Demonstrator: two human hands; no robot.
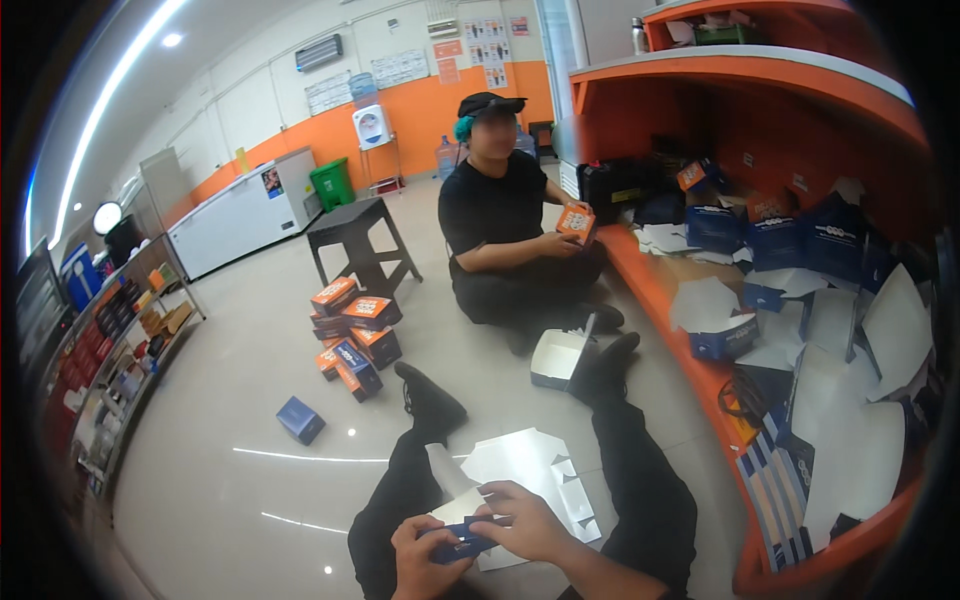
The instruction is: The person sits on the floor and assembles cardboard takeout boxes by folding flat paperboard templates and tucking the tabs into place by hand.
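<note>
White card sheet [525, 462], landmark, lying on floor [200, 500]. Blue carton [462, 546], one, at the sheet's near left edge; left hand [426, 560] and right hand [528, 522] pinching it with their fingers, its folds apparently incomplete, though small in view. Orange-and-blue boxes [358, 340], heaped, beyond the sheet, leftward.

Left hand [432, 552], right hand [528, 525], close; fingers [503, 490] bent
</note>
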